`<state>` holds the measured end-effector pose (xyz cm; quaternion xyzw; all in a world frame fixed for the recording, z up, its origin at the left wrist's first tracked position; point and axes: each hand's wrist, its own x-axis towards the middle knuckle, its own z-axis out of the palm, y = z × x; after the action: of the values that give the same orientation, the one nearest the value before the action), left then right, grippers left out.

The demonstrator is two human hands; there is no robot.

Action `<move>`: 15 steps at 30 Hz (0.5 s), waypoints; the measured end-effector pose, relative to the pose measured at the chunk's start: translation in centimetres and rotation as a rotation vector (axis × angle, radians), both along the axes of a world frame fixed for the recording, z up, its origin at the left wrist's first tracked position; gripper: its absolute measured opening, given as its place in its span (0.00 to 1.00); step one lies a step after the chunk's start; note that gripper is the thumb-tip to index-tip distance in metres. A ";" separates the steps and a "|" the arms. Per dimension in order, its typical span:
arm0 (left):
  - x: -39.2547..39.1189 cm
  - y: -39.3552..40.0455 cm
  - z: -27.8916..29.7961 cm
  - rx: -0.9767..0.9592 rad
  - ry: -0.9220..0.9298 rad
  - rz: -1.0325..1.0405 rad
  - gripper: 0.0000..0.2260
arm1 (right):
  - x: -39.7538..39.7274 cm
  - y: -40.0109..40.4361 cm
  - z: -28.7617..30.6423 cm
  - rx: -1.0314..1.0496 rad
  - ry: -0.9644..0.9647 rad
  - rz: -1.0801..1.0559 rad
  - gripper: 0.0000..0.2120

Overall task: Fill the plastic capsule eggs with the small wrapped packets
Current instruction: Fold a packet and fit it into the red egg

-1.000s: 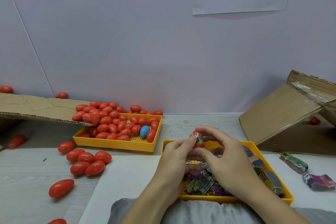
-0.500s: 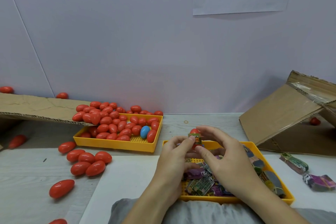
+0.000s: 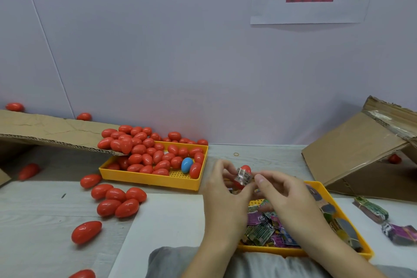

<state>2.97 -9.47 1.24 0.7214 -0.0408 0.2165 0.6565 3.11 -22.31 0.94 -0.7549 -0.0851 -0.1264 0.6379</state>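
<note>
My worry here is the packet [image 3: 243,176]: it sits crumpled against the side of the red egg [image 3: 245,170] rather than clearly inside it, and if I press the halves together now the foil could catch in the seam and keep the shell from snapping shut, or the packet could spring loose and drop back into the yellow tray [image 3: 320,187] under my hands. The motion blur hides whether the egg is open or already joined, so I cannot tell. My left hand [image 3: 222,196] pinches the egg and packet from its side; my right hand [image 3: 286,198] has its fingers loosely curled, thumb tip just beside the packet, and I cannot tell whether it touches. The egg is small, glossy red, its rounded top poking above the silvery wrapper. Beyond my left hand, the egg tray [image 3: 155,181] is heaped with red eggs and one blue egg [image 3: 187,164].
</note>
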 end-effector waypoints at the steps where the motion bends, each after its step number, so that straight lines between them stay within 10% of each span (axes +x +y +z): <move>1: 0.0 -0.2 0.0 0.087 -0.049 0.015 0.16 | 0.0 0.2 0.0 0.042 0.017 0.006 0.06; 9: 0.0 -0.3 -0.3 0.169 -0.064 0.027 0.09 | -0.2 0.4 0.3 0.127 0.026 -0.039 0.07; 15: 0.4 0.2 0.9 -0.583 0.233 -0.268 0.08 | -0.6 0.4 0.3 0.034 -0.086 -0.004 0.15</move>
<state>3.33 -9.25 2.11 0.5114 0.0036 0.0472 0.8580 2.52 -21.87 1.24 -0.7381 -0.1089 -0.1613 0.6460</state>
